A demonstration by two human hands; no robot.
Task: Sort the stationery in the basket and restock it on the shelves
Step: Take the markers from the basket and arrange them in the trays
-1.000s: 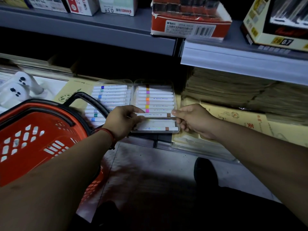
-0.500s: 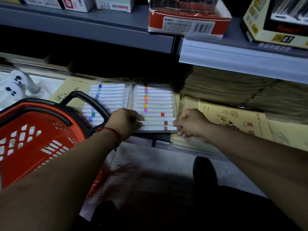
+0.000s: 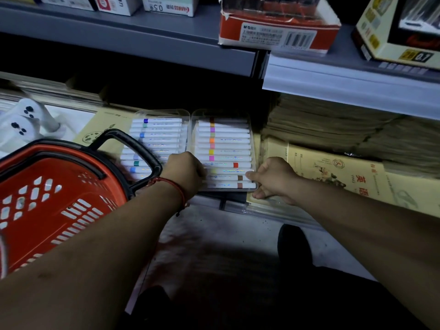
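An open clear marker case (image 3: 252, 148) lies on the bottom shelf, both halves filled with rows of white markers with coloured bands. My left hand (image 3: 183, 172) has its fingers curled over the left end of a yellow-banded marker (image 3: 226, 171) low in the right half. My right hand (image 3: 273, 179) holds that marker's right end with the thumb, and its other fingers curl beside the case's near right corner. The red basket (image 3: 47, 206) with a black handle (image 3: 133, 144) sits at the left, overlapping the case's left half.
Yellow exercise books (image 3: 333, 172) and stacked brown paper (image 3: 333, 125) fill the shelf to the right. A white toy (image 3: 21, 122) lies at the far left. Boxes of pens (image 3: 278, 27) stand on the grey shelf above. A dark shoe (image 3: 292, 244) is on the floor below.
The marker that both hands held above the case now lies in a lower row of the right half. Both hands have moved down towards the case's near edge with it.
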